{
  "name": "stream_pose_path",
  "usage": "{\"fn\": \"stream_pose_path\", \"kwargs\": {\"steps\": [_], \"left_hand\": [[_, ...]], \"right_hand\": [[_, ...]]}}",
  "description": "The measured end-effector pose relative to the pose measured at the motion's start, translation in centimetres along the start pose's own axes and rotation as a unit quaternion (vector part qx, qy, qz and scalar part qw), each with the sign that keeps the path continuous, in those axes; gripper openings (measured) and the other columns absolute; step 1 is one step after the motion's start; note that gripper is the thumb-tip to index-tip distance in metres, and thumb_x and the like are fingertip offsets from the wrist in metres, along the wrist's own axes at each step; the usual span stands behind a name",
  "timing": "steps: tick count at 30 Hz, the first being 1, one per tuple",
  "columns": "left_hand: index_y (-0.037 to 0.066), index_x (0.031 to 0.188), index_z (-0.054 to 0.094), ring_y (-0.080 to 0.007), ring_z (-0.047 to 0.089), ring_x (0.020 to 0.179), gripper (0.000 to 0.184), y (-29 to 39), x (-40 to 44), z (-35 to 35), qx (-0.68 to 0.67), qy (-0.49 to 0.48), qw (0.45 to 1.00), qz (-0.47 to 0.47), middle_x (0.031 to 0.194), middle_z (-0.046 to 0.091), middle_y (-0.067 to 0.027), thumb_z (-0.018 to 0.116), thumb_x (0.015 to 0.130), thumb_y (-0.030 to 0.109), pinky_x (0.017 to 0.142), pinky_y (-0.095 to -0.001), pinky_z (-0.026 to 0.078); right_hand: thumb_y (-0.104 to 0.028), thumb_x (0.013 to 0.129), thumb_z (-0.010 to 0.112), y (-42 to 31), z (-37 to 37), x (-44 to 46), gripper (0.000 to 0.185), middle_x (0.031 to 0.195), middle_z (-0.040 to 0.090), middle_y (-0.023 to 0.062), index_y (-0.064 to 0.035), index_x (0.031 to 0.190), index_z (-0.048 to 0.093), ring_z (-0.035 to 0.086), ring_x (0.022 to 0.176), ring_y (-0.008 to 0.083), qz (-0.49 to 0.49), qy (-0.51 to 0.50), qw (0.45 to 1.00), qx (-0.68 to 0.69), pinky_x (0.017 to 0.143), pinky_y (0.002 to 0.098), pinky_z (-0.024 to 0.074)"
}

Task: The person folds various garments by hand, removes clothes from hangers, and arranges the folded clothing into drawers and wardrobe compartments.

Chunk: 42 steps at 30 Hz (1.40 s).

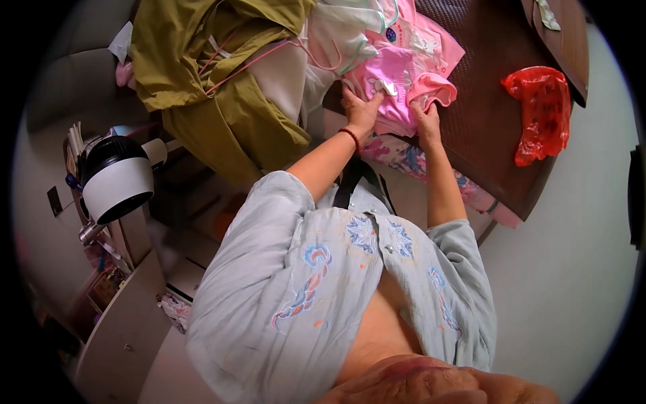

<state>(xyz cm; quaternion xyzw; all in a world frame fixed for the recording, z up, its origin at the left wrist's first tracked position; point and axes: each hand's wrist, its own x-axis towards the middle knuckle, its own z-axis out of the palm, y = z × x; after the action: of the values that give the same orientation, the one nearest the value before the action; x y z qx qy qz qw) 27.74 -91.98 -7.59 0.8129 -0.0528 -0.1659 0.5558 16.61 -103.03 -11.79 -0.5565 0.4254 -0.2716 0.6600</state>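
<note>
A small bright-pink garment (392,67) with a white print near its edge lies over other clothes at the top of the head view. My left hand (362,111), with a dark red bracelet at the wrist, grips its left edge with the thumb on top. On the right, my right hand (426,122) pinches the fabric near a lighter pink, rolled edge (437,89). Both hands are close to the table's front edge, and some fingertips are hidden under cloth. Behind the garment lies a pale pink printed cloth (441,44). White cloth with green trim (343,34) lies to the left.
A dark brown woven-topped table (491,128) carries the clothes and a red plastic bag (542,114) at right. Olive-green fabric (235,128) and a pink hanger (249,64) are at left. A white-and-black lamp-like device (118,178) stands above a cabinet (124,337).
</note>
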Motion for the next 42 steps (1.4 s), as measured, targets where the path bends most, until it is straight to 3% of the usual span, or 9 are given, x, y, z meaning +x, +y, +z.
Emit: {"fn": "stream_pose_path", "kwargs": {"steps": [4,7,12,18,24,30,37,39,42], "left_hand": [[-0.006,0.123,0.035,-0.0304,0.046,0.115,0.078,1.0,1.4,-1.4,-0.071,-0.128,0.986,-0.076,0.126,0.044,-0.0222,0.075,0.07,0.034,0.093,-0.0412,0.041],[0.002,0.11,0.053,-0.0215,0.064,0.084,0.036,0.9,2.2,-2.1,-0.268,-0.435,0.805,-0.301,0.097,0.064,-0.0113,0.061,0.083,0.025,0.075,-0.0374,0.053],[0.006,0.109,0.055,-0.0228,0.064,0.084,0.036,0.6,-4.0,-5.3,-0.287,-0.542,0.7,-0.365,0.097,0.064,-0.0103,0.047,0.089,0.036,0.066,-0.0425,0.056],[0.006,0.11,0.054,-0.0221,0.064,0.079,0.033,-3.7,-10.1,-11.7,-0.345,-0.447,0.744,-0.359,0.095,0.064,-0.0098,0.043,0.092,0.031,0.058,-0.0386,0.056],[0.004,0.11,0.055,-0.0243,0.064,0.082,0.031,-9.6,-17.3,-21.1,-0.449,-0.31,0.778,-0.312,0.097,0.064,-0.0113,0.042,0.092,0.027,0.064,-0.0397,0.054],[0.004,0.111,0.054,-0.0258,0.064,0.084,0.037,-17.7,-28.6,-33.1,-0.542,-0.14,0.757,-0.336,0.102,0.063,-0.0131,0.045,0.09,0.034,0.063,-0.0405,0.056],[0.006,0.107,0.055,-0.023,0.064,0.075,0.032,-30.3,-49.0,-49.6,-0.687,0.106,0.66,-0.285,0.092,0.064,-0.0106,0.049,0.089,0.033,0.052,-0.0345,0.053],[0.006,0.108,0.053,-0.0224,0.062,0.08,0.032,-25.7,-45.9,-43.1,-0.711,0.198,0.621,-0.264,0.096,0.063,-0.0089,0.045,0.091,0.032,0.056,-0.0359,0.053],[0.003,0.115,0.05,-0.0256,0.062,0.092,0.038,-43.3,-48.3,-37.3,-0.483,0.336,0.805,-0.083,0.103,0.062,-0.0121,0.047,0.09,0.032,0.069,-0.041,0.054]], "right_hand": [[-0.022,0.081,0.06,-3.0,-0.3,-1.2,0.035,0.099,0.058,0.0042,-0.0037,0.11,0.053,0.055,0.085,0.0117,0.154,-0.092,0.972,0.153,0.071,0.0254,0.0456],[-0.019,0.082,0.057,-3.8,-1.6,-1.9,0.027,0.093,0.058,0.0019,-0.0059,0.105,0.054,0.056,0.08,0.0111,0.184,-0.14,0.95,0.208,0.066,0.0255,0.0467],[-0.02,0.083,0.054,-2.7,-6.3,-4.7,0.022,0.089,0.058,0.0008,-0.0068,0.101,0.056,0.054,0.075,0.0093,0.178,-0.213,0.959,0.055,0.064,0.0242,0.0445],[-0.022,0.082,0.057,-2.5,-1.9,-15.2,0.028,0.089,0.061,0.0044,-0.0013,0.102,0.056,0.054,0.081,0.0127,-0.01,-0.092,0.983,-0.161,0.072,0.0285,0.0444],[-0.019,0.073,0.061,-0.6,3.8,-23.9,0.025,0.085,0.056,0.0199,-0.0011,0.09,0.058,0.057,0.083,0.0332,-0.229,-0.214,0.92,-0.233,0.073,0.0391,0.0449],[-0.024,0.084,0.057,3.9,11.0,-34.1,0.021,0.074,0.056,0.0018,-0.0027,0.087,0.059,0.051,0.068,0.0107,0.006,-0.454,0.85,-0.265,0.057,0.0291,0.0431],[-0.028,0.086,0.057,14.4,20.5,-58.6,0.032,0.091,0.06,0.0076,-0.0001,0.102,0.057,0.058,0.082,0.0145,0.127,-0.643,0.679,-0.331,0.069,0.0268,0.048],[-0.029,0.084,0.059,11.0,20.4,-51.4,0.043,0.098,0.059,0.0106,0.0026,0.111,0.052,0.057,0.088,0.0162,0.117,-0.717,0.595,-0.343,0.074,0.028,0.0468],[-0.028,0.083,0.061,10.8,22.5,-55.5,0.046,0.102,0.058,0.0105,0.0032,0.116,0.049,0.055,0.092,0.0151,0.187,-0.738,0.547,-0.348,0.076,0.0286,0.0452]]}}
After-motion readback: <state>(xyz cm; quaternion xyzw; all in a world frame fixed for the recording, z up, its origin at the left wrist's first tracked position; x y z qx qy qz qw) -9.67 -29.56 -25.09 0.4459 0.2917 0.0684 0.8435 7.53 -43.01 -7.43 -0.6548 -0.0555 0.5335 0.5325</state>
